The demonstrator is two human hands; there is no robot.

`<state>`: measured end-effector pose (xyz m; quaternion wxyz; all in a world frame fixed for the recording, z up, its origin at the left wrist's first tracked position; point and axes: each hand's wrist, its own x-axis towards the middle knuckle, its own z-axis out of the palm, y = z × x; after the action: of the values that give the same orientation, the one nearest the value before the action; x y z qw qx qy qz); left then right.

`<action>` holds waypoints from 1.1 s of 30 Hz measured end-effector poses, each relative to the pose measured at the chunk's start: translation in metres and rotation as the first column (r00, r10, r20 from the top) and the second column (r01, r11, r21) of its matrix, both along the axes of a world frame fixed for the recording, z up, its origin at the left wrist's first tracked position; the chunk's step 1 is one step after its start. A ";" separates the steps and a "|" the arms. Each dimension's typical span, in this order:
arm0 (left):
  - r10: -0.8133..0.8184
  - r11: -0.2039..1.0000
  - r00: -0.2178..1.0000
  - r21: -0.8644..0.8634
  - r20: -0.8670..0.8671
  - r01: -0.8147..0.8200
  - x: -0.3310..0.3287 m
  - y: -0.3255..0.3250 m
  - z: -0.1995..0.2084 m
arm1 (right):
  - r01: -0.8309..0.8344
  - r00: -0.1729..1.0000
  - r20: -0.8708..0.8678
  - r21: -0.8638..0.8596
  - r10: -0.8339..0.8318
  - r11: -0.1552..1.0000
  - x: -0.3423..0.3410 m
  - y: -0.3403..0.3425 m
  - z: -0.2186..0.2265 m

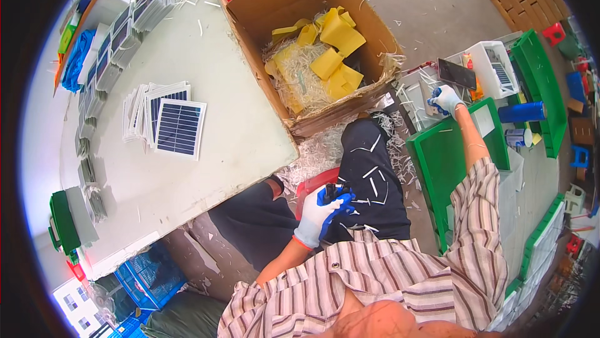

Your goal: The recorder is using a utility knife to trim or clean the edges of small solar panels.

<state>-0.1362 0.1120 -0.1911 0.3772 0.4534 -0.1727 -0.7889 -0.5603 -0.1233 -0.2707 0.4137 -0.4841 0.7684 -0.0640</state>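
While I watch from far away through the head camera, I see the white-and-blue gloved left hand [321,212] low over the lap, with its fingers wrapped around a small black thing [336,192]. I can see only the top part of it, so I cannot tell what it is. It sits in that fist, over the dark trousers [395,207], and thin white strips [374,186] lie on the leg.

The white-and-blue gloved right hand [445,100] is stretched far out to the other side, over the pale right-hand table [539,182]. Its fingers are bent in, but I cannot tell if they grip anything. A flat, pale grey piece [415,97] is just beside them. Near that hand I also see a dark, flat slab [457,74] shaped like a phone, and a white plastic bin [481,63] with a striped panel [502,70] in it. A big green plastic tray [434,150] is near the right forearm, and a blue, round tube [522,112] lies past it.

On the left is a big white table [219,88]. A loose, fanned pile of dark blue panels with white edges [180,127] lies on it. More panels make a curved row of stacks [122,44] along its far-left side. Up ahead is a brown cardboard box [275,0], with yellow sheets [340,35] and lots of white shreds [294,72] inside.
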 end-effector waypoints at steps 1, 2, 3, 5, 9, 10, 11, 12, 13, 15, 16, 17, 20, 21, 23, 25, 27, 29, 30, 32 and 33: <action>0.004 1.000 1.000 0.010 -0.010 -0.003 0.000 0.000 0.001 | 0.015 1.000 0.008 0.010 -0.015 1.000 -0.001 0.000 0.002; 0.004 1.000 1.000 0.010 -0.009 -0.004 -0.001 -0.001 0.003 | 0.030 0.999 0.014 0.021 -0.030 0.999 -0.001 0.001 0.004; -0.008 1.000 1.000 0.011 0.002 0.008 -0.001 -0.002 0.005 | 0.054 0.998 0.034 0.034 -0.055 0.998 -0.002 0.001 0.006; -0.017 1.000 1.000 0.013 0.015 0.017 -0.002 -0.003 0.007 | 0.062 0.997 0.038 0.038 -0.063 0.997 -0.001 0.002 0.014; -0.012 1.000 1.000 0.004 -0.002 0.012 -0.004 -0.003 0.008 | 0.048 0.999 -0.013 -0.029 -0.049 0.998 -0.007 0.003 0.008; -0.010 1.000 1.000 0.001 -0.013 0.010 -0.005 -0.003 0.008 | 0.046 0.995 -0.080 -0.078 -0.052 0.996 -0.008 0.004 0.008; -0.005 1.000 1.000 0.001 -0.009 0.005 -0.004 -0.002 0.009 | 0.041 0.996 -0.077 -0.078 -0.047 0.996 -0.004 0.004 0.012; 0.002 1.000 1.000 -0.001 -0.012 -0.002 -0.003 -0.001 0.010 | -0.026 0.982 -0.190 -0.175 -0.008 0.984 -0.003 0.004 0.018; 0.009 1.000 1.000 -0.003 -0.015 -0.009 -0.002 -0.001 0.010 | -0.102 0.953 -0.303 -0.264 0.018 0.959 0.000 0.006 0.023; 0.002 1.000 1.000 -0.004 -0.004 -0.002 -0.001 -0.001 0.012 | -0.260 0.887 -0.462 -0.518 -0.011 0.815 0.012 0.021 0.046; 0.007 1.000 1.000 -0.003 0.009 -0.007 0.002 0.000 0.013 | -0.074 0.962 -0.261 -0.532 -0.080 0.844 0.047 0.031 0.076; -0.005 1.000 1.000 0.005 0.010 0.005 0.003 -0.002 0.014 | 0.119 0.993 0.059 -0.588 -0.104 0.800 0.070 0.049 0.088; 0.013 0.999 0.996 -0.046 0.084 -0.010 0.001 -0.006 0.022 | 0.415 0.760 0.646 -0.396 -0.072 0.819 0.142 0.110 0.098; 0.053 0.995 0.997 -0.087 0.054 -0.048 0.000 -0.005 0.019 | 0.401 0.731 0.682 -0.421 -0.007 0.813 0.164 0.130 0.094; 0.040 0.992 0.989 -0.127 0.142 -0.022 -0.001 -0.006 0.029 | 0.424 0.605 0.794 -0.253 -0.063 0.870 0.205 0.165 0.103; 0.052 0.989 0.981 -0.145 0.189 -0.024 0.000 -0.004 0.038 | 0.387 0.473 0.865 -0.035 -0.166 0.921 0.227 0.182 0.118; 0.076 0.981 0.974 -0.192 0.212 -0.035 0.004 0.000 0.036 | 0.342 0.470 0.875 -0.058 -0.117 0.938 0.238 0.192 0.118; 0.082 0.979 0.970 -0.199 0.230 -0.035 0.006 0.006 0.039 | 0.359 0.519 0.851 -0.137 -0.076 0.923 0.247 0.199 0.122; 0.071 0.978 0.969 -0.206 0.235 -0.022 0.007 0.008 0.040 | 0.374 0.568 0.822 -0.221 -0.034 0.901 0.250 0.200 0.124; 0.066 0.976 0.969 -0.218 0.237 -0.013 0.008 0.014 0.042 | 0.346 0.594 0.804 -0.274 0.017 0.898 0.254 0.205 0.126; 0.054 0.972 0.953 -0.234 0.299 0.018 0.008 0.016 0.043 | 0.320 0.651 0.753 -0.386 0.095 0.865 0.256 0.208 0.128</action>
<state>-0.1284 0.1282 -0.1482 0.4042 0.5229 -0.3162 -0.6806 -0.3041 0.0844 -0.1428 0.5525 -0.4508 0.5150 -0.4757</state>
